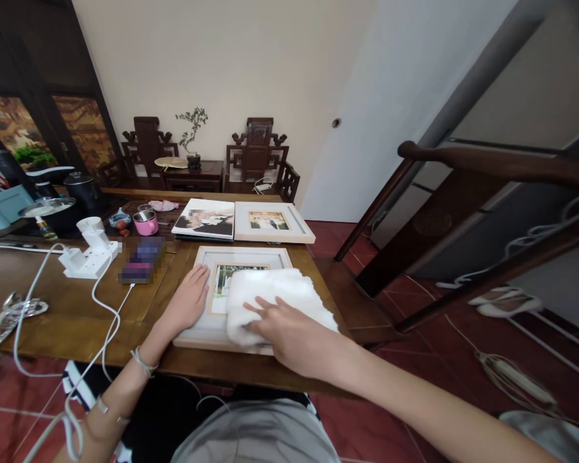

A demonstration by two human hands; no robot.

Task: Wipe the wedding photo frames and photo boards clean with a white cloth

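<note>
A white picture frame (207, 325) with a photo in it lies flat at the near edge of the wooden table (77, 315). My left hand (187, 299) rests flat on the frame's left side, fingers stretched out. A white fluffy cloth (280, 292) covers the frame's right half. My right hand (289, 334) presses down on the cloth with fingers spread. Behind it lie a second white framed photo (273, 222) and a frameless photo print (205, 218).
A white power strip (89, 257) with trailing cables, a dark phone (142, 260), a pink cup (146, 223) and kitchen items sit to the left. A dark wooden chair (468, 212) stands at the right. Carved chairs and a small plant line the far wall.
</note>
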